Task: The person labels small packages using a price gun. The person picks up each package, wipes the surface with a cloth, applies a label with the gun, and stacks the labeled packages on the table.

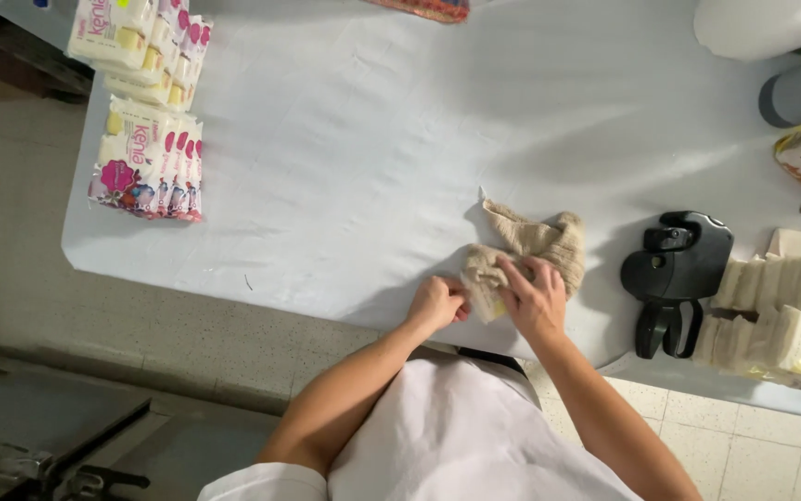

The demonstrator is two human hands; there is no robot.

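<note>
My left hand point(437, 303) pinches the beige cloth's point(525, 258) near corner shut; my right hand point(535, 299) presses flat on it, fingers spread (best kept taut).

Left hand point(435, 304) seemingly fisted, right hand point(536, 299) flat, fingers spread, arms bent.
</note>
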